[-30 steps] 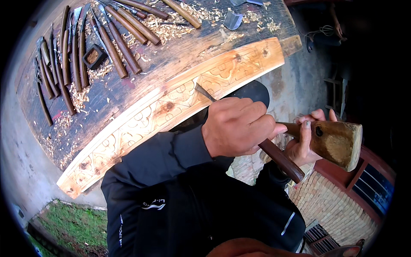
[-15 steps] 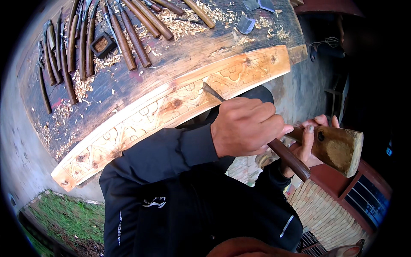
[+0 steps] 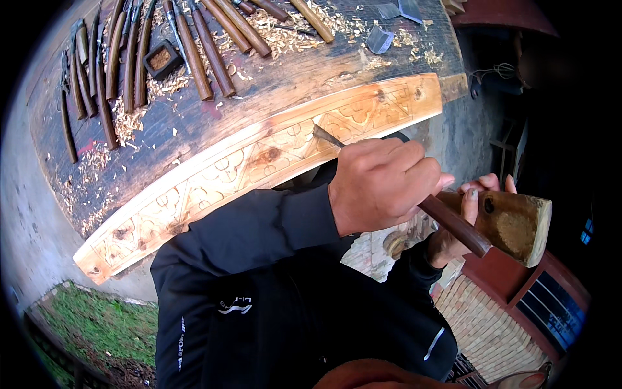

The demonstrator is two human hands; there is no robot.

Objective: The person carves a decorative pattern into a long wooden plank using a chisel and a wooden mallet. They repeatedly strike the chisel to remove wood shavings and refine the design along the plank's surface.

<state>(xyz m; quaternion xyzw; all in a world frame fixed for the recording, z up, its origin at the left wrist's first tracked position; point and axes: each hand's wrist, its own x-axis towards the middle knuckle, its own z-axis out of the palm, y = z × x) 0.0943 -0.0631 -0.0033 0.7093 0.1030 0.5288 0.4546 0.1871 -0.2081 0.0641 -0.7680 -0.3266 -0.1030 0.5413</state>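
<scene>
My left hand [image 3: 382, 185] is closed round a chisel with a dark wooden handle [image 3: 453, 223], its steel blade [image 3: 327, 135] angled onto a long pale wooden board [image 3: 233, 165] carved with lines of leafy and triangular motifs. The tip rests right of the board's middle. My right hand [image 3: 463, 223], behind the handle, holds a worn wooden mallet [image 3: 518, 230], its thumb and fingertips showing around it, below the board's right end.
The weathered bench [image 3: 207, 123] bears several wood-handled chisels [image 3: 201, 58], a small dark square block [image 3: 162, 59], scattered shavings [image 3: 129, 120] and grey metal pieces [image 3: 379, 40]. Concrete ground [image 3: 26, 220], grass [image 3: 78, 318] and a dim, indistinct area at right surround it.
The view has turned slightly, so the board and bench sit higher at left and lower at right. My left hand and chisel appear a little farther right; both grips look unchanged.
</scene>
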